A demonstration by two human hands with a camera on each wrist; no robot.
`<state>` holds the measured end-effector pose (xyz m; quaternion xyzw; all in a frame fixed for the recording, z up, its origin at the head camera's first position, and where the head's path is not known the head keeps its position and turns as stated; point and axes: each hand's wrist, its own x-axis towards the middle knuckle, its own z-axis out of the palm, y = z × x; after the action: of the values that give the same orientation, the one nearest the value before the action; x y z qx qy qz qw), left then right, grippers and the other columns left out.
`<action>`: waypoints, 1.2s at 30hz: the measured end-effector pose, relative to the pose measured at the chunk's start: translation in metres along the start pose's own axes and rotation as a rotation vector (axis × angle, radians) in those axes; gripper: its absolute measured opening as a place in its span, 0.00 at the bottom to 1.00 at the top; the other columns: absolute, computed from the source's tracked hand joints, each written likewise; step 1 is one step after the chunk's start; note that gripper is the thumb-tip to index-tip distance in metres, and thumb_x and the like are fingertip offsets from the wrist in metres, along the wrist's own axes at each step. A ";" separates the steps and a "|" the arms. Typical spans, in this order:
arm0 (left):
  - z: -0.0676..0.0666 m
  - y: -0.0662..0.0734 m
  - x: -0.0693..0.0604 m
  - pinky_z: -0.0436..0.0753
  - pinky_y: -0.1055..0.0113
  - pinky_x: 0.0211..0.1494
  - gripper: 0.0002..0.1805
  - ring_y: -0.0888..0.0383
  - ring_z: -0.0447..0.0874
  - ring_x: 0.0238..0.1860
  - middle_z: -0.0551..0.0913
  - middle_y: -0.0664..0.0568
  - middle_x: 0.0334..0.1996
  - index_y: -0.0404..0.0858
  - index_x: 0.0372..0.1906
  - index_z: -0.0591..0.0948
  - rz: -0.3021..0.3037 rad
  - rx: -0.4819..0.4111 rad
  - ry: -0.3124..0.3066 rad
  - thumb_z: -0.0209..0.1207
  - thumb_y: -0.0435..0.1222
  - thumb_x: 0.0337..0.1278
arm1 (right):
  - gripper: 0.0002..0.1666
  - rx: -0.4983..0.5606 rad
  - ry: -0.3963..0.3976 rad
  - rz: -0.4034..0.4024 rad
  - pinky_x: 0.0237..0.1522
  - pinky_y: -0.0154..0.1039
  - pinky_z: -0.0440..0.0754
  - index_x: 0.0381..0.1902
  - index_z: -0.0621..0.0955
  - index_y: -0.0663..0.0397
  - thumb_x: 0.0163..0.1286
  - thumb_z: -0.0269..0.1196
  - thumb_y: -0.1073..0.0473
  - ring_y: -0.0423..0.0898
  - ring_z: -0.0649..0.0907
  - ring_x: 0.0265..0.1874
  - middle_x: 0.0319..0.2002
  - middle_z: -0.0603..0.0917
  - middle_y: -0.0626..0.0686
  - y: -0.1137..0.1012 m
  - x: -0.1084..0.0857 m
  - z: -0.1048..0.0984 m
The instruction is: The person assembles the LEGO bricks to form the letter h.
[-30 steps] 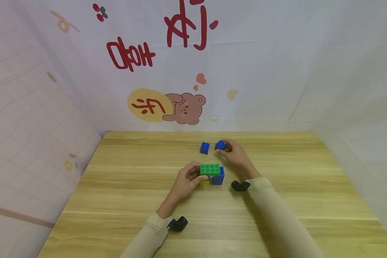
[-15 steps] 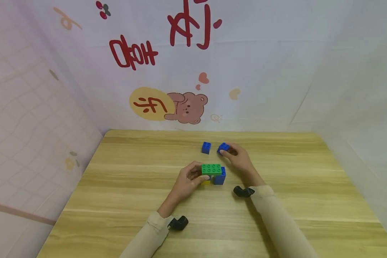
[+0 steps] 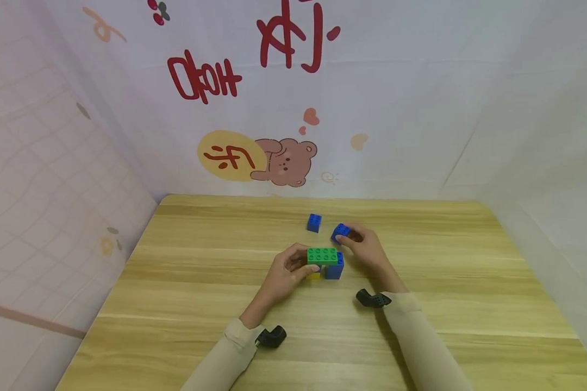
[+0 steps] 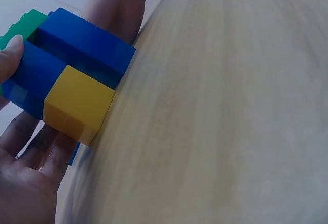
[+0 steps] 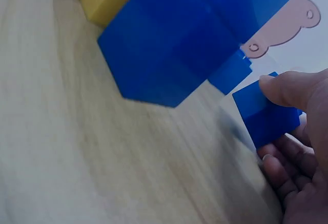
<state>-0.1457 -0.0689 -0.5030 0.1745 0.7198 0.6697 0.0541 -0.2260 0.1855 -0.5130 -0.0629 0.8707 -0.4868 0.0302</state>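
A green brick (image 3: 322, 255) lies across the top of a stack. Below it, a yellow brick (image 4: 79, 103) stands at the bottom left under a blue one (image 4: 35, 75), beside a blue column (image 3: 334, 269). My left hand (image 3: 285, 274) grips the stack's left side, thumb at the front and fingers behind. Behind and right of the stack, my right hand (image 3: 368, 248) pinches a blue brick (image 5: 264, 112) between thumb and fingers. The right wrist view shows this brick near the tabletop, apart from the column.
Another blue brick (image 3: 314, 222) stands on the wooden table (image 3: 215, 233) behind the stack. A white cloth with printed figures (image 3: 288, 163) hangs along the table's far edge. Black devices (image 3: 272, 337) sit at both wrists.
My right hand has moved toward me and slightly right with its blue brick, closer to the stack. My left hand keeps its grip on the stack. The head view has shifted slightly.
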 end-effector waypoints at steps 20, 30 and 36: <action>0.002 0.001 0.001 0.82 0.62 0.65 0.16 0.51 0.85 0.58 0.87 0.47 0.54 0.44 0.56 0.81 -0.001 -0.021 -0.002 0.68 0.36 0.64 | 0.29 0.035 -0.012 -0.020 0.58 0.48 0.84 0.66 0.79 0.53 0.72 0.68 0.48 0.53 0.84 0.52 0.50 0.86 0.57 -0.030 -0.023 -0.019; 0.001 -0.001 0.001 0.83 0.64 0.64 0.16 0.51 0.85 0.58 0.87 0.48 0.54 0.45 0.56 0.81 0.004 -0.032 -0.006 0.68 0.37 0.65 | 0.27 0.085 -0.005 -0.072 0.49 0.31 0.84 0.64 0.81 0.49 0.70 0.70 0.51 0.51 0.83 0.49 0.48 0.86 0.56 -0.050 -0.035 -0.022; 0.001 -0.001 0.001 0.83 0.62 0.64 0.16 0.50 0.85 0.58 0.87 0.47 0.54 0.44 0.56 0.81 0.012 -0.026 -0.009 0.68 0.35 0.65 | 0.26 0.068 -0.014 -0.115 0.54 0.43 0.85 0.64 0.81 0.49 0.70 0.70 0.50 0.49 0.83 0.49 0.48 0.87 0.54 -0.060 -0.043 -0.019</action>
<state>-0.1464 -0.0682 -0.5038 0.1811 0.7096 0.6786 0.0554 -0.1805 0.1760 -0.4520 -0.1152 0.8485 -0.5164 0.0102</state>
